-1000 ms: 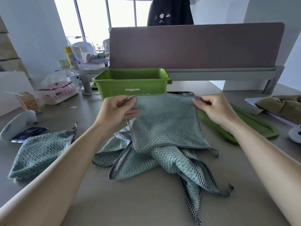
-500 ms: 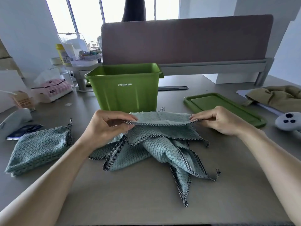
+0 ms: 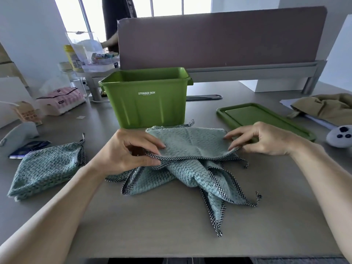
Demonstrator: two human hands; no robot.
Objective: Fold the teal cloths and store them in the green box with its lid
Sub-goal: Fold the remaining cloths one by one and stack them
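A teal cloth (image 3: pixel 192 142) with checked trim lies spread over a heap of more teal cloths (image 3: pixel 186 178) at the middle of the table. My left hand (image 3: pixel 129 149) pinches its near left corner. My right hand (image 3: pixel 261 139) pinches its right corner. A folded teal cloth (image 3: pixel 45 168) rests on the table to the left. The green storage box (image 3: pixel 146 103) stands open just behind the heap. Its green lid (image 3: pixel 261 117) lies flat to the right of the box.
A pink tissue pack (image 3: pixel 61 101), a small carton (image 3: pixel 26 112) and a white holder (image 3: pixel 19 134) crowd the left side. An olive cloth (image 3: pixel 327 107) and a white controller (image 3: pixel 341 133) sit at the right. A brown partition (image 3: pixel 219 37) backs the desk; a person stands behind it.
Both hands have lowered the held cloth from upright in front of the box down flat onto the heap. The view has tilted down, showing the box and lid fully.
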